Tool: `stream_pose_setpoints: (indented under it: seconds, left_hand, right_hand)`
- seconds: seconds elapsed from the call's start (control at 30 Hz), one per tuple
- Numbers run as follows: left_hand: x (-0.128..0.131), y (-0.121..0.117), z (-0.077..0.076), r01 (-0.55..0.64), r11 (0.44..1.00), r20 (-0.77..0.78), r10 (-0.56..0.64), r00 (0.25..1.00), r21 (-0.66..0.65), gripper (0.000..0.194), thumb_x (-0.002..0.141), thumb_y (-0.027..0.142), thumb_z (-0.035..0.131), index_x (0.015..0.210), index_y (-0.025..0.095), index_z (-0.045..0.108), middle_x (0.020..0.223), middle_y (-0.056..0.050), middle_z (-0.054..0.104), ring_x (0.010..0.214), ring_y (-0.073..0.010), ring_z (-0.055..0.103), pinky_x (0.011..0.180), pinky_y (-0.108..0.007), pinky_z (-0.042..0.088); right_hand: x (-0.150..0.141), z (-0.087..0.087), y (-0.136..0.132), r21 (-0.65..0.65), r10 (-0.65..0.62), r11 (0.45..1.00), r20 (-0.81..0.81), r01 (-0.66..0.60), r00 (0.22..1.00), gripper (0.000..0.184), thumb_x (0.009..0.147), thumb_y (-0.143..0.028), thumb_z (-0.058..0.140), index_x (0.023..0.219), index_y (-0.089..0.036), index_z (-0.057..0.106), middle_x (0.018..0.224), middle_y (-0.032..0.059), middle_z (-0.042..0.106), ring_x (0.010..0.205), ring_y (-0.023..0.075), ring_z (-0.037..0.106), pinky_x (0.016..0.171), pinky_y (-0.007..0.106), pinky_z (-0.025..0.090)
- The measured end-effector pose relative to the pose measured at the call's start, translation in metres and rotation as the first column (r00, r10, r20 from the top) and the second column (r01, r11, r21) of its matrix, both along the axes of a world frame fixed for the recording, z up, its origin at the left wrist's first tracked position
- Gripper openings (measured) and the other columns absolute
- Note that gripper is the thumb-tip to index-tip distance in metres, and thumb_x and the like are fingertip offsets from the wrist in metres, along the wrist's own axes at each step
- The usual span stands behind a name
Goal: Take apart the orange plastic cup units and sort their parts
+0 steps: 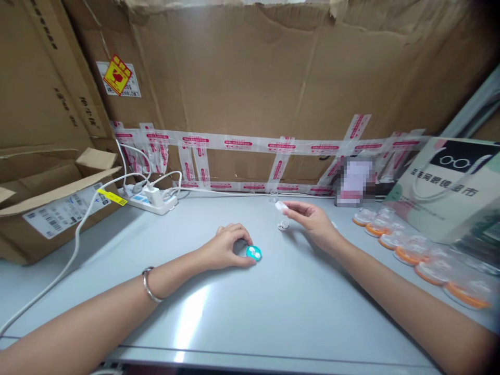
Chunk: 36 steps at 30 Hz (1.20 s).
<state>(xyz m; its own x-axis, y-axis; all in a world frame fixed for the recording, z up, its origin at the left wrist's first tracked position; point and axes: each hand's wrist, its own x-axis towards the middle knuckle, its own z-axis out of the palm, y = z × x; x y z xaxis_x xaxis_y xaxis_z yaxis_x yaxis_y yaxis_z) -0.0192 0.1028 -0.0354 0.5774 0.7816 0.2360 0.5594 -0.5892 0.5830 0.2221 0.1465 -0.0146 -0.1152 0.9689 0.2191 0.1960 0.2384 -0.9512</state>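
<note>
My left hand (228,246) rests on the grey table (250,312), its fingers curled round a small teal round case (253,253) with a white centre. A metal bracelet circles that wrist. My right hand (312,219) hovers a little above the table farther back, pinching a small white piece (280,205) between thumb and fingertips. Just below that hand a small white perforated part (283,225) lies on the table.
A white power strip (154,200) with plugs and white cables sits at the back left beside an open cardboard box (50,203). Several orange-rimmed clear cups (414,250) line the right side before a printed paper bag (449,182). Taped cardboard walls stand behind.
</note>
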Motion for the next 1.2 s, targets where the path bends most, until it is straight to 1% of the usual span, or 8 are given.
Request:
stream_pose_setpoints:
  seconds: [0.1, 0.2, 0.37, 0.63, 0.77, 0.9, 1.0, 1.2]
  left_hand:
    - [-0.001, -0.001, 0.000, 0.010, 1.000, -0.002, -0.010, 1.000, 0.005, 0.031, 0.067, 0.042, 0.066, 0.088, 0.021, 0.056, 0.098, -0.002, 0.057, 0.097, -0.0196, 0.050, 0.088, -0.034, 0.029]
    - [-0.003, -0.002, 0.000, 0.020, 1.000, 0.000, -0.020, 1.000, 0.012, 0.031, 0.068, 0.042, 0.066, 0.089, 0.021, 0.056, 0.098, -0.001, 0.056, 0.097, -0.0191, 0.049, 0.089, -0.034, 0.029]
    - [-0.004, -0.003, 0.001, 0.029, 1.000, 0.005, -0.029, 1.000, 0.011, 0.031, 0.068, 0.042, 0.066, 0.090, 0.021, 0.056, 0.099, -0.002, 0.056, 0.098, -0.0188, 0.049, 0.088, -0.034, 0.029]
    - [-0.005, -0.003, 0.001, 0.035, 0.999, 0.002, -0.035, 0.999, 0.010, 0.030, 0.070, 0.041, 0.064, 0.091, 0.022, 0.056, 0.100, -0.003, 0.056, 0.099, -0.0200, 0.048, 0.089, -0.035, 0.028]
    - [-0.004, -0.004, 0.002, 0.034, 0.999, -0.004, -0.034, 0.999, 0.012, 0.029, 0.070, 0.040, 0.064, 0.091, 0.023, 0.056, 0.100, -0.002, 0.055, 0.099, -0.0197, 0.048, 0.089, -0.034, 0.028]
    - [-0.003, -0.004, 0.002, 0.039, 0.999, -0.003, -0.039, 0.999, 0.016, 0.028, 0.071, 0.040, 0.063, 0.092, 0.023, 0.056, 0.100, -0.002, 0.055, 0.100, -0.0200, 0.047, 0.089, -0.035, 0.028]
    - [-0.004, -0.003, 0.001, 0.036, 0.999, -0.007, -0.036, 0.999, 0.021, 0.029, 0.071, 0.041, 0.063, 0.093, 0.023, 0.056, 0.101, -0.003, 0.055, 0.102, -0.0203, 0.047, 0.090, -0.035, 0.028]
    - [-0.004, -0.003, -0.001, 0.019, 1.000, -0.030, -0.018, 0.999, 0.022, 0.030, 0.071, 0.043, 0.062, 0.093, 0.023, 0.056, 0.101, -0.003, 0.055, 0.101, -0.0214, 0.047, 0.088, -0.036, 0.030]
  right_hand:
    - [0.027, -0.002, 0.026, 0.115, -0.187, 0.979, 0.175, 0.169, 0.967, 0.044, 0.064, -0.042, 0.067, 0.099, -0.016, 0.063, 0.099, 0.0092, 0.067, 0.090, 0.0211, 0.061, 0.084, 0.034, 0.046]
    - [0.050, -0.009, 0.052, 0.185, -0.310, 0.949, 0.414, 0.254, 0.856, 0.040, 0.067, -0.039, 0.063, 0.098, -0.013, 0.063, 0.092, 0.0102, 0.068, 0.083, 0.0214, 0.063, 0.077, 0.033, 0.048]
    - [0.061, -0.020, 0.077, 0.213, -0.302, 0.952, 0.549, 0.219, 0.779, 0.029, 0.062, -0.033, 0.065, 0.086, -0.015, 0.067, 0.087, 0.0084, 0.068, 0.081, 0.0233, 0.061, 0.077, 0.035, 0.045]
    - [0.053, -0.024, 0.075, 0.194, -0.226, 0.971, 0.577, 0.136, 0.785, 0.032, 0.067, -0.037, 0.061, 0.091, -0.016, 0.065, 0.093, 0.0073, 0.067, 0.083, 0.0223, 0.059, 0.079, 0.035, 0.045]
    - [0.025, -0.010, 0.058, 0.203, -0.162, 0.978, 0.562, 0.054, 0.811, 0.034, 0.068, -0.036, 0.061, 0.096, -0.017, 0.064, 0.096, 0.0069, 0.066, 0.085, 0.0203, 0.059, 0.078, 0.032, 0.045]
    - [-0.027, -0.002, 0.045, 0.171, 0.036, 0.971, 0.591, -0.169, 0.806, 0.026, 0.068, -0.034, 0.062, 0.089, -0.018, 0.066, 0.089, 0.0027, 0.067, 0.080, 0.0158, 0.058, 0.074, 0.025, 0.044]
    - [-0.063, -0.007, 0.046, 0.138, 0.115, 0.959, 0.612, -0.249, 0.782, 0.026, 0.066, -0.035, 0.064, 0.085, -0.017, 0.066, 0.082, 0.0017, 0.067, 0.074, 0.0144, 0.057, 0.067, 0.023, 0.043]
    - [-0.104, -0.021, 0.061, 0.122, 0.119, 0.960, 0.635, -0.252, 0.764, 0.033, 0.067, -0.041, 0.062, 0.087, -0.014, 0.065, 0.075, 0.0015, 0.064, 0.066, 0.0117, 0.054, 0.059, 0.020, 0.039]
